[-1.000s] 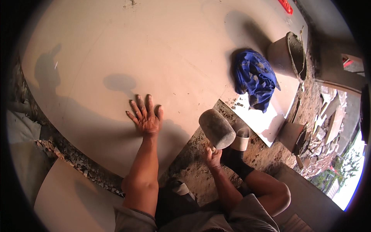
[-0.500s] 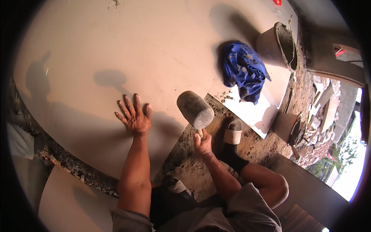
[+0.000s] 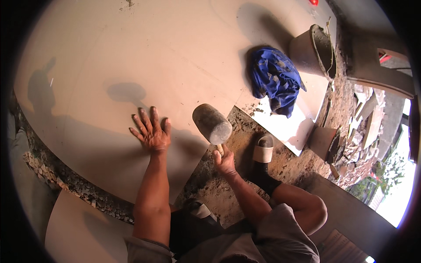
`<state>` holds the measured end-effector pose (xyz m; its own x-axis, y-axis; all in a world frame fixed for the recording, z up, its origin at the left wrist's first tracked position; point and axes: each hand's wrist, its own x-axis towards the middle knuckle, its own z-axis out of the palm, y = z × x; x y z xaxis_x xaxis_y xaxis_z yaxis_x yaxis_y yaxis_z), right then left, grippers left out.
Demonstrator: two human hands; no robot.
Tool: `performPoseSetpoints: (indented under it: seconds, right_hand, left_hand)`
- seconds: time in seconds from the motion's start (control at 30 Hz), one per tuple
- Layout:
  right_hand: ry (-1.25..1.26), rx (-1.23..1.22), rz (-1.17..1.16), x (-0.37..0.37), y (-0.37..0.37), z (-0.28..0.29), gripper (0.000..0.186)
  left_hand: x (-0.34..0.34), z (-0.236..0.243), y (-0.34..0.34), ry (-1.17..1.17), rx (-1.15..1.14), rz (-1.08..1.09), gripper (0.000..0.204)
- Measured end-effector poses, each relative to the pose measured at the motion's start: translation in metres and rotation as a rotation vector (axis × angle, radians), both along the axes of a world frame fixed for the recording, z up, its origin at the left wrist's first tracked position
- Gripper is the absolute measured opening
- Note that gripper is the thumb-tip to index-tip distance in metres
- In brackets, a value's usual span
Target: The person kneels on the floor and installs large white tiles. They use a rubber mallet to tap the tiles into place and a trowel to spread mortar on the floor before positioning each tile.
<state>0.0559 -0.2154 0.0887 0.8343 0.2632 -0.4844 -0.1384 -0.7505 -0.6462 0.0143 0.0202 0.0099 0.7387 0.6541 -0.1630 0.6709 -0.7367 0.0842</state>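
Mallet shifted left; gripped in right hand, jutting beyond it.

The pale slab offers open passage on the far side of the left grip. Rightward, the mallet obstructs the near side, the blue cloth and bucket the far.

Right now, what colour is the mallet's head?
The mallet's head is dark grey-brown, with a paler grey end face; it shows best in the head view.
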Motion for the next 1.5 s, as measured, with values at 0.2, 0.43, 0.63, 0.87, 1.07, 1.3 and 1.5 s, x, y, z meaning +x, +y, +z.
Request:
performPoseSetpoints:
  seconds: [0.2,0.43,0.63,0.87,1.07,1.3,1.5]
  right_hand:
    - [0.014,-0.059,0.039,0.004,0.02,0.018,0.048]
    - [0.03,-0.165,0.061,0.007,0.024,0.001,0.049]
    - [0.026,-0.189,0.1,-0.002,0.0,-0.025,0.055]
    - [0.038,-0.272,0.196,0.025,-0.007,-0.03,0.059]
    - [-0.097,-0.118,0.295,0.054,0.075,0.02,0.049]
    - [-0.289,0.039,0.394,0.07,0.198,-0.012,0.039]
    - [-0.25,-0.019,0.439,0.056,0.182,-0.027,0.047]
  left_hand:
    - [0.001,0.002,-0.002,0.033,0.002,0.001,0.068]
    - [0.003,0.002,0.0,0.016,0.016,0.0,0.069]
    - [0.003,0.005,0.0,-0.095,-0.006,0.028,0.069]
    - [-0.013,0.013,0.093,-0.017,-0.035,0.255,0.083]
    - [-0.012,0.014,0.117,0.1,-0.104,0.386,0.086]
    - [-0.017,0.012,0.116,0.018,-0.07,0.365,0.085]
    - [-0.017,0.012,0.117,-0.011,-0.098,0.382,0.085]
